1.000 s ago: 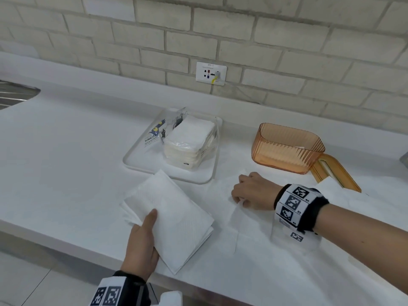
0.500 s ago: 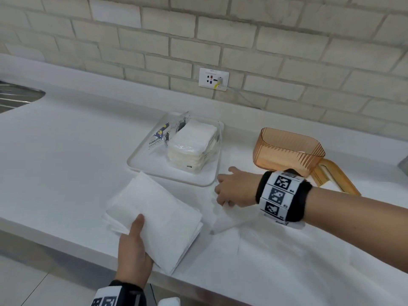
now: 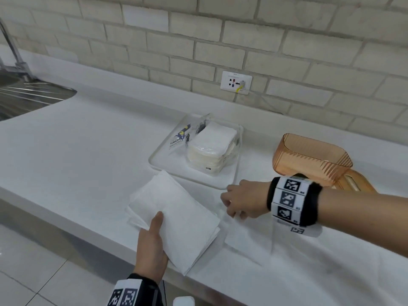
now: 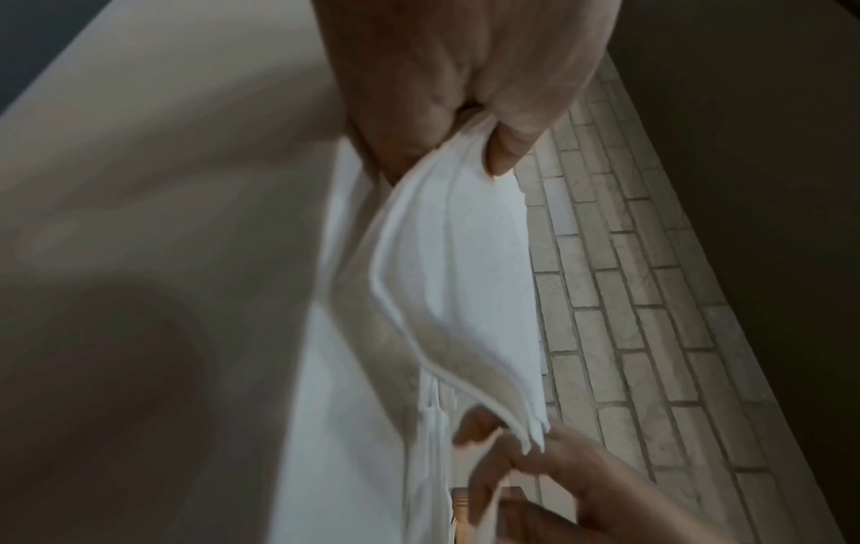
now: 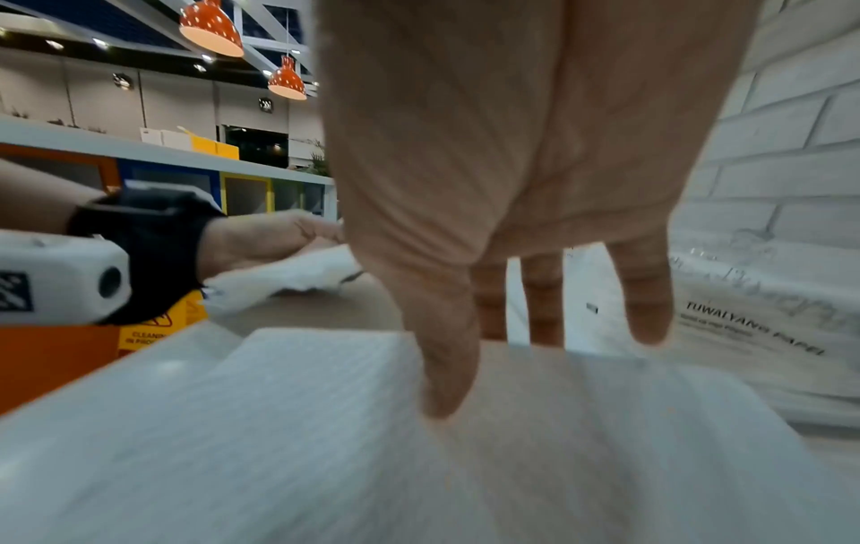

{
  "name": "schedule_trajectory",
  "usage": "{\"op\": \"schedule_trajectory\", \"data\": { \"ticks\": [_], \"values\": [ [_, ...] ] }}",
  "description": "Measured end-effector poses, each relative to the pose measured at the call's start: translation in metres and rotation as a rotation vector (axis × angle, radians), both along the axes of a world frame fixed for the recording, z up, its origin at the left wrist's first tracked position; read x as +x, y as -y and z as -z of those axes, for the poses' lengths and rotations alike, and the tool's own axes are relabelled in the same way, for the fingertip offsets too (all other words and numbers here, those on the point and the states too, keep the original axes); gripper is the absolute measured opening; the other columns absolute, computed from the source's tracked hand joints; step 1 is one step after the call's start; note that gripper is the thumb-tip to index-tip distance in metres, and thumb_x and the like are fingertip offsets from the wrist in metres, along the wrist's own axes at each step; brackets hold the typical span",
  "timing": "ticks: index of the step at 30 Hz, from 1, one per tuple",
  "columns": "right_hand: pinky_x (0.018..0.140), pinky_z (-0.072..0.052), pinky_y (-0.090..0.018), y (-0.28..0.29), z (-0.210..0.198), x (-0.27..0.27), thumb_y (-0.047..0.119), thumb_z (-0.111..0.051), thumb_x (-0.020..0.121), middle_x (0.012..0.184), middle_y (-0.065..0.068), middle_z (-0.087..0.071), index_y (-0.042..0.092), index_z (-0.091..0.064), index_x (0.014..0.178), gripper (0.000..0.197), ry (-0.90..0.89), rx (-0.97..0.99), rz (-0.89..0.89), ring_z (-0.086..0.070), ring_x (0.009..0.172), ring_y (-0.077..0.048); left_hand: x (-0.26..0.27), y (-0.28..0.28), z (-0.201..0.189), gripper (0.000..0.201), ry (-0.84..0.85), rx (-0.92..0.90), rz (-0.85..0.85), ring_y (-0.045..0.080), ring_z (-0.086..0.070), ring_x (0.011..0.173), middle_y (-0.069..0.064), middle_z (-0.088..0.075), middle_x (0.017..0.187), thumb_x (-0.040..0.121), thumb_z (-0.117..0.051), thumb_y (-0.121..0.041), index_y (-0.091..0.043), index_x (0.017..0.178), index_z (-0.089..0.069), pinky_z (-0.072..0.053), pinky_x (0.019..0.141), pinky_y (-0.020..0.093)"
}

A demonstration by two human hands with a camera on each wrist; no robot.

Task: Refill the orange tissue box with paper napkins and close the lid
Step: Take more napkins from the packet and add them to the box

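Dragged loose napkin (image 3: 247, 237), pinched in right hand (image 3: 245, 200), away from orange tissue box (image 3: 309, 160) toward napkin stack (image 3: 176, 213) gripped by left hand (image 3: 152, 250); gathered sheets, filled nothing yet.

right hand (image 3: 245, 200), loose napkin (image 3: 249, 236) (flatter now) nearer the stack (image 3: 178, 215)

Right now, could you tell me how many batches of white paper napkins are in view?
3: a folded stack gripped by the left hand; a plastic-wrapped pack on the clear tray; a loose sheet pinched by the right hand. Others may be hidden.
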State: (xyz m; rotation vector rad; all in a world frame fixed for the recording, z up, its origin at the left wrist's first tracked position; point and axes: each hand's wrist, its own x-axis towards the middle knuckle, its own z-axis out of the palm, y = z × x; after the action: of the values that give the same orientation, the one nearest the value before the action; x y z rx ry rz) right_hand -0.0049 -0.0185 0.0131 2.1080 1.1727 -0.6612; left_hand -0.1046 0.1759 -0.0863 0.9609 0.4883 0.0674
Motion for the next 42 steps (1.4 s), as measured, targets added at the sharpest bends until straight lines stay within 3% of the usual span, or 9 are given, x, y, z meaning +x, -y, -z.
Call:
{"op": "schedule_trajectory", "data": {
  "ticks": [6,14,18,23,28,30,33,38,42],
  "values": [
    [0.093,-0.039,-0.043,0.001,0.028,0.005,0.018,-0.052,0.09,0.137,-0.004,-0.036,0.012,-0.052,0.122,0.033,0.062,0.208,-0.009,-0.034,0.122,-0.027,0.002,0.002,0.001,0.016,-0.012,0.034,-0.014,0.023,-0.065,0.098,0.001,-0.073,0.101,0.097,-0.05,-0.024,-0.018,0.1,-0.063,-0.049,0.079,0.036],
    [0.104,-0.025,-0.042,0.021,0.038,0.001,0.012,-0.051,0.088,0.106,-0.004,-0.056,0.012,-0.056,0.097,0.01,0.114,0.484,0.015,-0.043,0.109,-0.025,0.008,0.003,0.003,0.02,-0.017,0.037,0.001,0.024,-0.064,0.102,0.005,-0.07,0.11,0.098,-0.048,-0.023,-0.015,0.11,-0.062,-0.049,0.085,0.038],
    [0.104,-0.021,-0.031,0.042,0.022,0.001,0.018,-0.051,0.091,0.099,0.003,-0.055,0.016,-0.051,0.096,0.005,0.088,0.636,0.222,-0.042,0.098,-0.016,0.013,0.004,0.003,0.018,-0.021,0.024,0.022,0.023,-0.065,0.098,0.007,-0.071,0.106,0.098,-0.048,-0.022,-0.014,0.103,-0.063,-0.049,0.078,0.037],
    [0.063,-0.033,-0.013,0.071,-0.001,0.003,0.02,-0.057,0.091,0.083,0.014,-0.051,0.024,-0.042,0.087,0.016,0.006,0.898,0.567,-0.046,0.07,-0.003,0.024,0.011,0.005,0.026,-0.041,0.089,0.057,0.027,-0.063,0.1,0.01,-0.068,0.11,0.097,-0.049,-0.026,-0.009,0.113,-0.06,-0.049,0.081,0.038],
    [0.069,-0.038,-0.018,0.091,-0.029,0.014,0.012,-0.062,0.087,0.084,0.012,-0.054,0.023,-0.047,0.08,0.02,0.093,1.31,0.806,-0.052,0.076,-0.007,0.039,0.03,-0.002,0.035,-0.044,0.153,0.138,0.03,-0.061,0.103,0.01,-0.066,0.112,0.096,-0.051,-0.029,-0.007,0.124,-0.053,-0.048,0.091,0.043],
    [0.066,-0.043,-0.019,0.099,-0.047,0.014,0.005,-0.062,0.087,0.082,0.007,-0.058,0.02,-0.048,0.077,0.023,0.006,1.632,0.95,-0.055,0.069,-0.003,0.047,0.036,-0.009,0.034,-0.025,0.192,0.163,0.031,-0.061,0.103,0.012,-0.066,0.112,0.097,-0.05,-0.026,-0.005,0.122,-0.054,-0.046,0.094,0.045],
    [0.065,-0.049,-0.026,0.107,-0.059,0.01,0.001,-0.06,0.087,0.084,-0.003,-0.063,0.015,-0.05,0.08,0.018,-0.168,1.964,1.108,-0.06,0.068,-0.014,0.06,0.051,-0.021,0.04,-0.017,0.206,0.195,0.034,-0.059,0.108,0.015,-0.063,0.118,0.096,-0.052,-0.026,-0.001,0.126,-0.051,-0.043,0.101,0.051],
    [0.061,-0.056,-0.024,0.113,-0.055,0.0,0.003,-0.055,0.09,0.085,-0.002,-0.068,0.013,-0.055,0.091,0.01,-0.356,2.154,1.294,-0.067,0.066,-0.011,0.08,0.092,-0.044,0.039,0.021,0.194,0.353,0.033,-0.063,0.104,0.014,-0.065,0.115,0.093,-0.055,-0.03,-0.004,0.123,-0.053,-0.051,0.09,0.044],
    [0.06,-0.056,-0.021,0.124,-0.061,-0.006,0.003,-0.053,0.09,0.085,-0.001,-0.071,0.01,-0.056,0.105,0.016,-0.444,2.217,1.292,-0.069,0.068,-0.01,0.095,0.112,-0.06,0.04,0.038,0.198,0.416,0.031,-0.062,0.105,0.011,-0.065,0.116,0.093,-0.055,-0.029,-0.006,0.125,-0.051,-0.05,0.093,0.047]
  ]
}}
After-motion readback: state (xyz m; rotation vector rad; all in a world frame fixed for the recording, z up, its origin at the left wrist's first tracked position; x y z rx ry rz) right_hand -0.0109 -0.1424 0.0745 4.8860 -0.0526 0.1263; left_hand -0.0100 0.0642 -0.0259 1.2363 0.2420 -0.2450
